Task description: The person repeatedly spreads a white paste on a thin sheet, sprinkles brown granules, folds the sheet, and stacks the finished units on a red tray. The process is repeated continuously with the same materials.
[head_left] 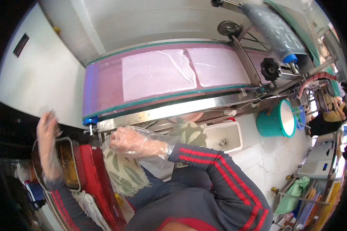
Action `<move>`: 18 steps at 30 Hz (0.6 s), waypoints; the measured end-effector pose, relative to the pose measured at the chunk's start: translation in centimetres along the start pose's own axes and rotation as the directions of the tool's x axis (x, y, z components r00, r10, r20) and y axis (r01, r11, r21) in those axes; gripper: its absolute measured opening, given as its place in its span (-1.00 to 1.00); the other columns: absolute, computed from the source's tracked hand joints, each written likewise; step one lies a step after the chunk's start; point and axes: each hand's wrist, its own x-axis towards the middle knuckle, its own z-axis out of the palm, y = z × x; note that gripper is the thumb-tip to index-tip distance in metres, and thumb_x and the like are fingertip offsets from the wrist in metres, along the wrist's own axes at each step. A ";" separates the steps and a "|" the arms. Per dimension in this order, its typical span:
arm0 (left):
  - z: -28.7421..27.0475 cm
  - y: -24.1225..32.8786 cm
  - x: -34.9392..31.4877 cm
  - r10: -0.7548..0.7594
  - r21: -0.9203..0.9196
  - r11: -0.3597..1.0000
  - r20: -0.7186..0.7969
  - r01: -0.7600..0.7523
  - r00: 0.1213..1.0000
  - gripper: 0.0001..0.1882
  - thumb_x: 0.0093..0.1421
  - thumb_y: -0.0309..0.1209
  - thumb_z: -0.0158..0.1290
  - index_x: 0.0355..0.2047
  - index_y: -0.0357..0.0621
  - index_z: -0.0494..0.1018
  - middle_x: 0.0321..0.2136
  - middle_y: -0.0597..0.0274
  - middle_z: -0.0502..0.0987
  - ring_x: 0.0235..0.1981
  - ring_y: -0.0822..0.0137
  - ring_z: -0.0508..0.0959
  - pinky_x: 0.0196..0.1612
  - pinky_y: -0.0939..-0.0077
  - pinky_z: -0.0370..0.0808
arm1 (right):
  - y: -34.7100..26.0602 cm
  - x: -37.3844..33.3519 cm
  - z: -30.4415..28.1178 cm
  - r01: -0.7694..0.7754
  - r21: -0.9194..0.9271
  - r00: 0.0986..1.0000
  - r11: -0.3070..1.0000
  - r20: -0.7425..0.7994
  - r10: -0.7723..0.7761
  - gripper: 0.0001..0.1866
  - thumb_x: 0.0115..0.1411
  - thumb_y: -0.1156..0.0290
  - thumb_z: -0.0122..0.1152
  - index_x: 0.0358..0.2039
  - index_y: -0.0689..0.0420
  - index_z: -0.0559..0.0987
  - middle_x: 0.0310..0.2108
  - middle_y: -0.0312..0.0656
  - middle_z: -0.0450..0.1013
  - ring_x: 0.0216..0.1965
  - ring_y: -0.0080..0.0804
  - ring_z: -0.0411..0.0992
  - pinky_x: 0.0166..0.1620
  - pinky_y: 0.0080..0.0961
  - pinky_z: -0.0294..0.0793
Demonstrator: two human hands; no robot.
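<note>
My left hand, in a thin clear plastic glove, is raised at the left before a white panel. Its fingertips are smeared by motion. Below that forearm stands a metal pan with brownish stuff inside. My right hand, gloved the same way, is closed with curled fingers beside the near metal rail of a conveyor. What it holds, if anything, is hidden. On the belt lie two pale, glossy sheets, one wide sheet with a wrinkled right edge and a smaller sheet close to it.
A roller with a black knob sits over the conveyor's right end. A red plastic crate is at my left, and a leaf-patterned cloth covers my lap. On the tiled floor are a white tub and a teal bucket.
</note>
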 end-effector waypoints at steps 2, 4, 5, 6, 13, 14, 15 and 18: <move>9.5 3.7 2.0 0.026 -0.203 0.979 -0.037 -0.033 0.999 -0.47 0.40 -0.13 0.12 0.23 -0.19 0.42 -0.25 0.39 0.47 -0.24 0.49 0.45 -0.17 0.49 0.43 | 0.2 -0.9 -1.5 -0.050 -0.024 0.999 0.998 0.019 0.051 -0.78 0.17 0.34 0.30 -0.18 0.11 0.59 -0.21 -0.08 0.48 -0.14 -0.04 0.44 -0.07 -0.07 0.46; 18.9 6.5 3.8 0.075 -0.332 0.943 0.106 -0.036 0.992 -0.42 0.42 -0.09 0.07 0.26 -0.26 0.37 0.02 0.19 0.53 -0.02 0.30 0.51 0.06 0.36 0.47 | 0.6 -2.9 -3.9 -0.098 -0.063 0.995 0.993 0.025 0.100 -0.79 0.14 0.41 0.34 -0.20 0.13 0.60 -0.17 -0.08 0.51 -0.13 -0.05 0.47 -0.05 -0.10 0.48; 23.1 8.0 5.7 0.180 -0.217 0.968 0.267 -0.122 0.947 -0.44 0.42 -0.09 0.05 0.25 -0.24 0.38 0.08 0.15 0.49 0.05 0.30 0.48 0.08 0.32 0.47 | 0.8 -3.8 -5.0 -0.110 -0.059 0.993 0.992 -0.036 0.108 -0.79 0.14 0.42 0.34 -0.20 0.12 0.61 -0.17 -0.08 0.51 -0.12 -0.06 0.48 -0.05 -0.11 0.49; 27.5 8.8 5.6 0.262 -0.085 0.965 0.235 -0.248 0.936 -0.52 0.37 -0.15 0.07 0.13 -0.26 0.46 0.05 -0.02 0.54 0.02 0.13 0.55 0.05 0.20 0.51 | 0.9 -4.5 -6.0 -0.117 -0.047 0.989 0.992 -0.093 0.113 -0.79 0.13 0.44 0.35 -0.19 0.12 0.61 -0.18 -0.08 0.51 -0.12 -0.07 0.48 -0.05 -0.13 0.50; 43.4 11.7 6.9 0.654 0.017 0.734 0.256 -0.679 0.712 -0.67 0.38 -0.31 -0.06 -0.03 -0.23 0.57 -0.05 -0.17 0.62 0.02 -0.12 0.60 0.08 0.02 0.51 | 1.9 -7.7 -12.9 -0.313 -0.020 0.935 0.950 -0.181 0.304 -0.83 0.18 0.48 0.32 -0.19 0.14 0.62 -0.20 -0.12 0.54 -0.10 -0.04 0.52 -0.04 -0.21 0.53; 42.3 11.4 7.5 0.674 -0.071 0.718 0.322 -0.692 0.665 -0.67 0.39 -0.31 -0.07 -0.03 -0.22 0.57 -0.05 -0.15 0.62 0.02 -0.13 0.59 0.09 0.02 0.50 | 2.5 -7.6 -13.6 -0.352 -0.052 0.924 0.934 -0.180 0.338 -0.83 0.18 0.48 0.32 -0.19 0.14 0.62 -0.19 -0.11 0.55 -0.09 -0.06 0.52 -0.03 -0.22 0.53; 40.5 11.1 8.5 0.601 0.000 0.780 0.277 -0.625 0.750 -0.67 0.39 -0.31 -0.08 -0.03 -0.22 0.57 -0.07 -0.14 0.62 0.01 -0.13 0.59 0.08 0.02 0.50 | 3.4 -7.3 -14.3 -0.378 -0.089 0.915 0.922 -0.186 0.357 -0.83 0.19 0.48 0.33 -0.19 0.14 0.63 -0.19 -0.09 0.56 -0.08 -0.08 0.53 -0.01 -0.23 0.54; 32.4 8.6 13.1 0.543 0.175 0.826 0.001 -0.535 0.839 -0.69 0.39 -0.30 -0.08 -0.08 -0.21 0.57 -0.12 -0.12 0.63 -0.01 -0.14 0.59 0.07 0.02 0.51 | 8.4 -5.3 -16.8 -0.347 -0.235 0.899 0.908 -0.360 0.250 -0.75 0.19 0.42 0.33 -0.10 0.14 0.64 -0.13 -0.09 0.58 -0.04 -0.05 0.53 0.09 -0.20 0.52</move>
